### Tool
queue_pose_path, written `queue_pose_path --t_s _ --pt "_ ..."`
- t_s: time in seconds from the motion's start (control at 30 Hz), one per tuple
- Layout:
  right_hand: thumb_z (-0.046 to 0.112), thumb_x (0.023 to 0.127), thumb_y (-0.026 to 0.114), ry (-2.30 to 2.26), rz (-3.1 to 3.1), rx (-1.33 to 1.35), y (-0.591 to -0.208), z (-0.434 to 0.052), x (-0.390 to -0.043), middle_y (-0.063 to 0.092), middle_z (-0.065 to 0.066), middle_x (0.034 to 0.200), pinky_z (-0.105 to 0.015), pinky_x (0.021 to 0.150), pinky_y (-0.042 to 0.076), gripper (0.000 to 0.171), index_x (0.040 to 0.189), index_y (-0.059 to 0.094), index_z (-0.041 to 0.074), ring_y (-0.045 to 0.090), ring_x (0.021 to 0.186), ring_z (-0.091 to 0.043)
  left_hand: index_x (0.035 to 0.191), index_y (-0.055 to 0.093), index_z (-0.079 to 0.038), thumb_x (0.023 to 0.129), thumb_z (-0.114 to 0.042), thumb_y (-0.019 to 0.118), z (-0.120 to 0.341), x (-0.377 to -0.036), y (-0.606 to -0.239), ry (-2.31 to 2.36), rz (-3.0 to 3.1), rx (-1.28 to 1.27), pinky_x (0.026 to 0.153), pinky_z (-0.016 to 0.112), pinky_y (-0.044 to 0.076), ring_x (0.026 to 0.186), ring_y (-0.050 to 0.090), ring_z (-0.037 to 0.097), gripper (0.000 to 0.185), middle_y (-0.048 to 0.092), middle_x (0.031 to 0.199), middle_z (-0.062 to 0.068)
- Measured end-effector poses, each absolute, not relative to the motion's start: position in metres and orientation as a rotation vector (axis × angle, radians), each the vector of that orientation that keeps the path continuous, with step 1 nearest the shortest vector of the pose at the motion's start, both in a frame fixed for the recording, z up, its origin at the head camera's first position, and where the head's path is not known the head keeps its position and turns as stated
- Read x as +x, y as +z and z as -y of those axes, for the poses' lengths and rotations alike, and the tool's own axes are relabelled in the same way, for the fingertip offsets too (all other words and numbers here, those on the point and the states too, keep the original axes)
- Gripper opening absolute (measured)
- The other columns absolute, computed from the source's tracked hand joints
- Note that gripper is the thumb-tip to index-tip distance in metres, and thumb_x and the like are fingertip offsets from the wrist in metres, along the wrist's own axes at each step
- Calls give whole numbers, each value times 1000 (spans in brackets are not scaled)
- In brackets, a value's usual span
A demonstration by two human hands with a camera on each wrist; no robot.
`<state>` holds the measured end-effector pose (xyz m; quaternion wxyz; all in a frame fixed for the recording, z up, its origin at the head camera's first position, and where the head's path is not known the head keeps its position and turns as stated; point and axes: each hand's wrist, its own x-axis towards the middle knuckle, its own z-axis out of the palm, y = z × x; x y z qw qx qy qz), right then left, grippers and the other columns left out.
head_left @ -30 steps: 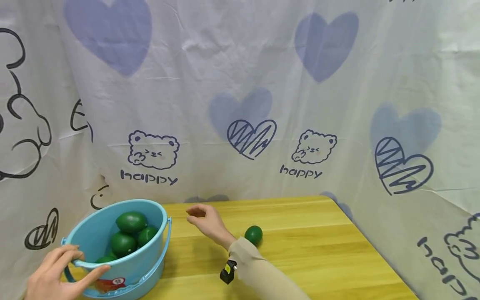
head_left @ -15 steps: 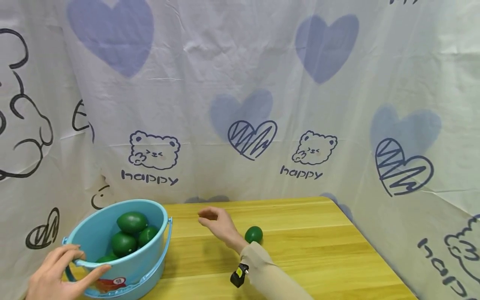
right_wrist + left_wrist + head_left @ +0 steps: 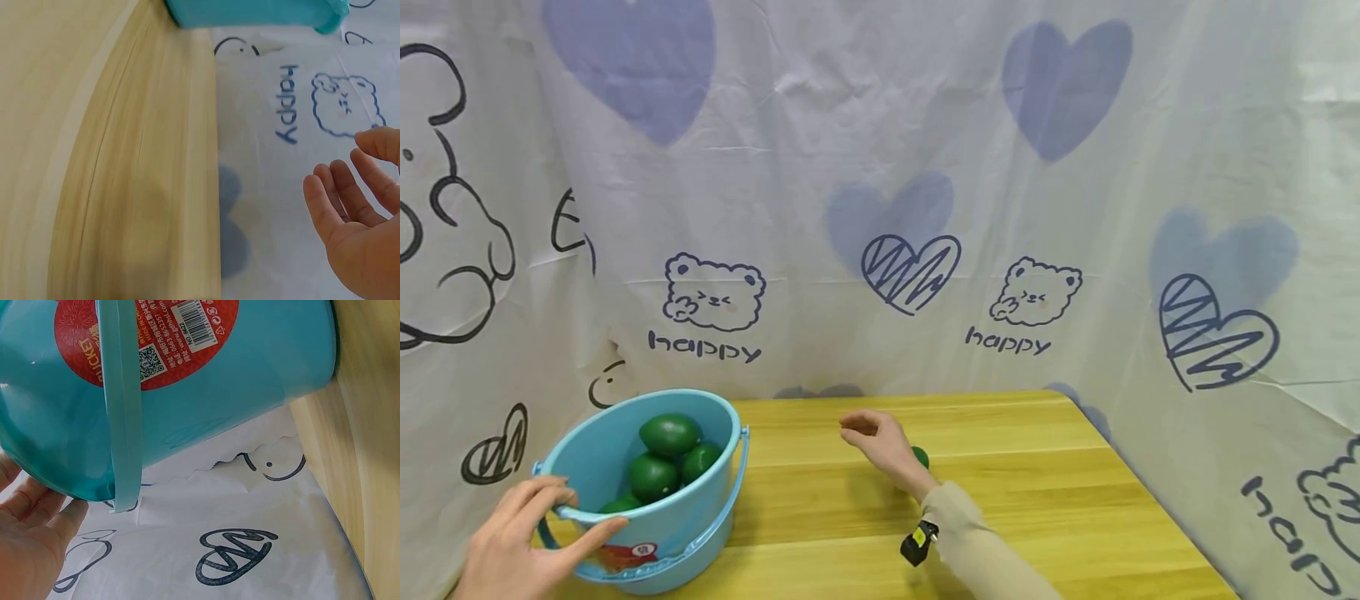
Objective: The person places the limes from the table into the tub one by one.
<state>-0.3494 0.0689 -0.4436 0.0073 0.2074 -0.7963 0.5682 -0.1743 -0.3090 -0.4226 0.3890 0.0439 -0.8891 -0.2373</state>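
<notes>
My left hand (image 3: 520, 533) grips the rim of a light blue plastic bucket (image 3: 700, 521) at the left of the table, fingers over the edge and thumb along the outer wall. In the left wrist view the bucket's side bears a round red label (image 3: 181, 337) beside its handle (image 3: 122, 406). Several dark green, smooth oval fruits (image 3: 670, 434) lie inside the bucket. Above the table's middle, my right hand (image 3: 883, 442) is raised with loosely bent fingers and nothing in them. Behind its wrist, one more green fruit (image 3: 921, 456) sits on the table, mostly hidden.
The yellow wood-grain table (image 3: 1060, 500) meets white cloth hangings (image 3: 820, 108) printed with hearts and bears at the back and both sides. A small black device (image 3: 917, 543) is strapped to my right wrist, below a beige sleeve (image 3: 977, 533).
My right hand has moved right, away from the bucket, and its wrist now covers most of the fruit on the table. My left hand keeps its hold on the rim.
</notes>
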Motion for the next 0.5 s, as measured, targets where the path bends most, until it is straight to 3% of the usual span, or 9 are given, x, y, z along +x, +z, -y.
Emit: queue_pose_path --t_s 0.17,0.23,0.5 --pt "23 97 64 1701 2499 598 -453 -94 -358 68 -10 120 -40 91 54 26 120 68 12 65 109 -25 88 63 -2 54 -44 94 310 -173 -424 -599 2270 128 83 43 47 104 53 41 61 58 114 21" --pt "23 96 64 1674 2510 577 -455 -104 -361 69 -9 119 -39 90 54 26 119 68 12 66 108 -25 88 63 -2 55 -44 94 311 -173 -424 -601 2277 129 79 56 45 105 53 42 61 57 114 21" --pt "14 95 65 1615 2519 485 -460 -135 -363 70 -12 114 -39 90 55 22 116 70 8 67 104 -25 88 63 -4 56 -42 93 310 -174 -423 -616 2263 104 83 51 47 106 52 41 58 58 114 20"
